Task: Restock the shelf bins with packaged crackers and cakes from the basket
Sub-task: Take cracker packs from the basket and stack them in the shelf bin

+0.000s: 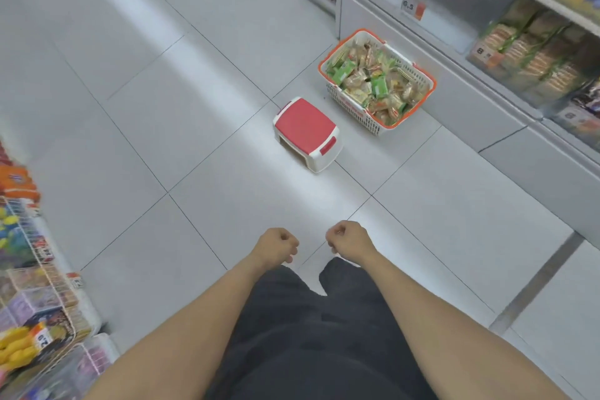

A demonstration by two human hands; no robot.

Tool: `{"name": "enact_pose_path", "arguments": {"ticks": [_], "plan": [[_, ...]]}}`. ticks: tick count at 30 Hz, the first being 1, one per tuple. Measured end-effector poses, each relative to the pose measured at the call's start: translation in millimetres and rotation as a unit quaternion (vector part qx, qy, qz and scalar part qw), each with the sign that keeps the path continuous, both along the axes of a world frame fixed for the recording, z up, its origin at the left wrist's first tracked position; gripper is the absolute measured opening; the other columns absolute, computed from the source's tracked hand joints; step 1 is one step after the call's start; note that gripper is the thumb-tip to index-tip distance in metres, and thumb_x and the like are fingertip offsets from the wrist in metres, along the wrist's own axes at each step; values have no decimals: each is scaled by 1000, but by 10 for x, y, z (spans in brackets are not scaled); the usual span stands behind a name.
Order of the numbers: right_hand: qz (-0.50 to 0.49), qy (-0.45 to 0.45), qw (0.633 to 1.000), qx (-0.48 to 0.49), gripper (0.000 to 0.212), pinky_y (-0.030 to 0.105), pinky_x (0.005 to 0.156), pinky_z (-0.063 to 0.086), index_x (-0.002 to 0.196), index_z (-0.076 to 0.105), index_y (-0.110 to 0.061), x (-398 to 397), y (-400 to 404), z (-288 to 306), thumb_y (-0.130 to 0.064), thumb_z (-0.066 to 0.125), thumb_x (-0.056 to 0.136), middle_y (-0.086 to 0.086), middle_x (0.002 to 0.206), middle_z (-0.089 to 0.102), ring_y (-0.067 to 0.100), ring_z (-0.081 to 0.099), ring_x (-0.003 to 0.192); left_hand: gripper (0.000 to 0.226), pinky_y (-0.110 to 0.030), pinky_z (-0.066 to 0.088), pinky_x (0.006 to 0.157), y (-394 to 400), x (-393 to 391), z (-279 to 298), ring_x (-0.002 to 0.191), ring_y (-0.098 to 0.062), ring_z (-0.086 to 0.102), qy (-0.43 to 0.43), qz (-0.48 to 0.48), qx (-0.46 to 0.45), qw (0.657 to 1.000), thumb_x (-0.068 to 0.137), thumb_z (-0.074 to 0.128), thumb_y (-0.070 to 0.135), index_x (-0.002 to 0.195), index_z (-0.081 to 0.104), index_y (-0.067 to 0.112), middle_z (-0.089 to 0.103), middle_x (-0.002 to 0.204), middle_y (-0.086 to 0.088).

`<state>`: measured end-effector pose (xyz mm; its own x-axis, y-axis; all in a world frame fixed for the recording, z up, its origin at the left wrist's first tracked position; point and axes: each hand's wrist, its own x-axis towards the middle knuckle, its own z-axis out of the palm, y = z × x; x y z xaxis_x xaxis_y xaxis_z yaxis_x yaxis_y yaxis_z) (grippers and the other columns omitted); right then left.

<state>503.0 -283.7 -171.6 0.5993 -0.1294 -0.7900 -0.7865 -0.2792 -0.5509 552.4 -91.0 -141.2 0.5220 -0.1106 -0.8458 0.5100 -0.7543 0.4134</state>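
A white basket with an orange rim (328, 59) stands on the floor by the right-hand shelving, heaped with packaged crackers and cakes (373, 81) in green and clear wrappers. Clear shelf bins (532, 65) on the right hold stacked cracker packs. My left hand (278, 245) and my right hand (349, 239) hang in front of me over the floor, both curled into fists and holding nothing. They are well short of the basket.
A small white step stool with a red top (306, 133) sits on the tiles just left of the basket. A wire rack of colourful goods (35, 286) lines the left edge. Grey tiled aisle floor (162, 107) stretches between the shelves.
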Motion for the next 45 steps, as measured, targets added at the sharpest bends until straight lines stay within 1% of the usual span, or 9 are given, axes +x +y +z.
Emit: {"name": "enact_pose_path", "arguments": {"ticks": [3,5,12,23,27,32,36,41,45], "plan": [[-9,-5,1000,3,20,26,57,47,86,68,-2,709,-222,60,-16,54,84,2,74,68,17,61,64,18,-31,56,74,-242,660,83,77,-22,69,-20,35,-21,999,94,56,19,100,67,6,72,98,-10],[-18,-1,1000,-2,18,24,56,49,87,69,-4,1128,-336,86,-16,55,85,4,79,71,16,65,65,18,-24,55,65,-384,1056,104,75,-21,67,-23,45,-30,998,95,56,17,102,67,4,72,99,-13],[-118,23,993,4,15,26,57,50,84,68,-6,2328,-654,-27,-14,56,85,5,79,69,15,66,64,21,-12,46,51,-785,2433,-124,70,-16,62,6,-37,-37,999,98,53,13,104,67,-2,69,96,-12],[-354,35,933,59,14,28,65,53,81,68,-10,3738,-1104,-29,-11,57,89,6,80,67,17,62,71,24,-28,50,67,-1547,4710,-246,68,-20,65,8,-252,-7,968,93,53,17,96,66,-3,71,95,-21],[-384,46,918,86,18,26,64,53,94,71,-3,4101,-1433,-235,-11,55,91,7,83,67,15,63,70,22,-24,44,59,-2051,5223,-337,63,-18,59,-4,-270,21,963,92,53,16,90,64,-3,71,87,-18],[-372,69,918,121,18,30,66,54,89,70,-4,4575,-2061,-484,-11,54,91,7,77,67,17,64,69,21,-25,46,59,-2697,5646,-468,57,-17,54,-21,-247,46,968,91,59,15,71,65,12,66,70,-4],[-379,74,917,104,18,23,57,53,102,69,-4,4898,-2682,-770,-11,56,92,11,82,70,17,64,69,22,-24,45,59,-3172,5921,-733,57,-15,55,-9,-278,49,959,91,58,17,72,67,13,65,64,2],[-373,80,924,32,24,28,58,46,68,65,-5,5327,-3273,-1432,-4,53,89,8,61,61,20,56,58,25,-26,47,54,-3599,6409,-1370,50,-15,54,6,-326,34,945,96,58,19,72,62,16,63,64,-2],[-355,106,929,-8,19,36,60,52,72,64,-11,5711,-3414,-2306,-6,51,85,9,63,62,21,58,59,20,-32,47,58,-3786,6868,-2264,58,-20,54,18,-400,31,916,94,51,13,77,61,6,61,69,-8]]}}
